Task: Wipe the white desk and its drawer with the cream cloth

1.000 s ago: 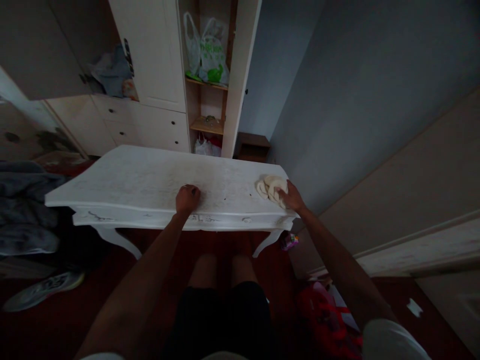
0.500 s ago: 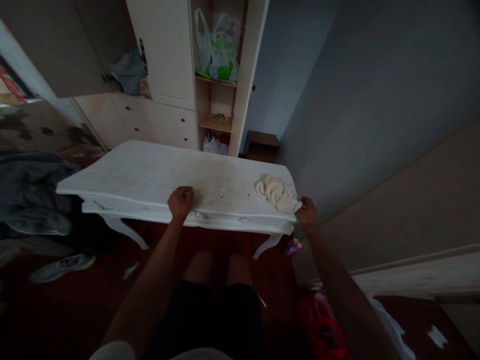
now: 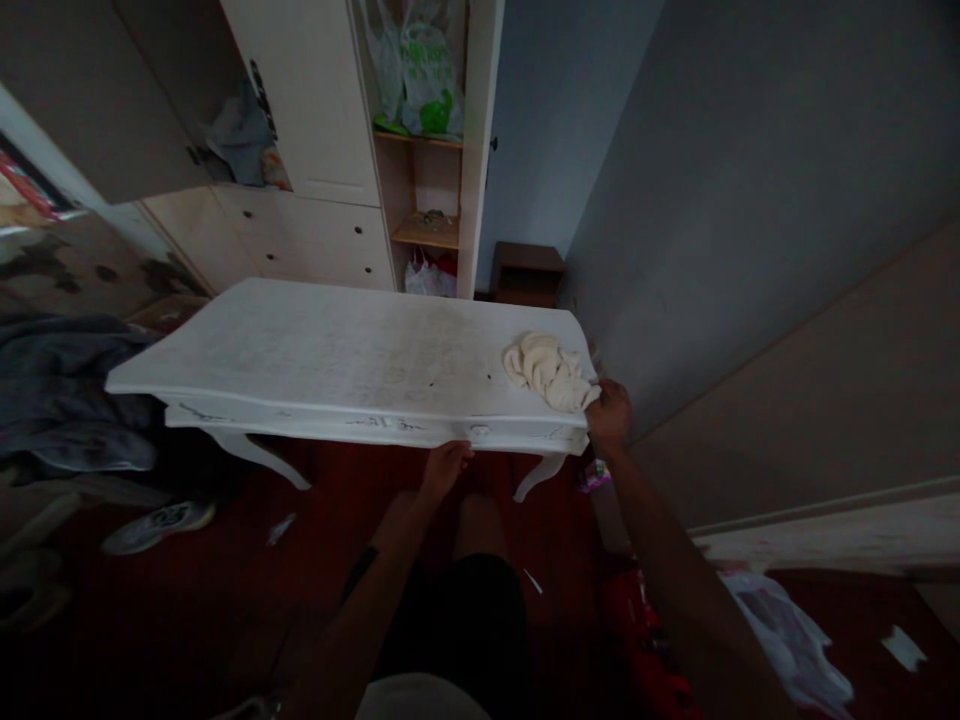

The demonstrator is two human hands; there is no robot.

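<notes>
A white table with curved legs and carved trim stands in front of me, its top marked by greyish smudges. On its right end lies a crumpled cream cloth. My right hand is at the table's front right corner, its fingers closed on the tail of the cloth. Below the front edge is my left hand, its fingers curled together just under the drawer knob. Whether those fingers touch the table or hold something small is hidden.
A cabinet with plastic bags on its shelves stands behind the table. A grey wall runs close along the right. Dark clothing is heaped at left, and a shoe and a red bag lie on the floor.
My left hand has come off the tabletop and moved right and down, below the front edge near the knob. My right hand stays at the corner with the cloth.
</notes>
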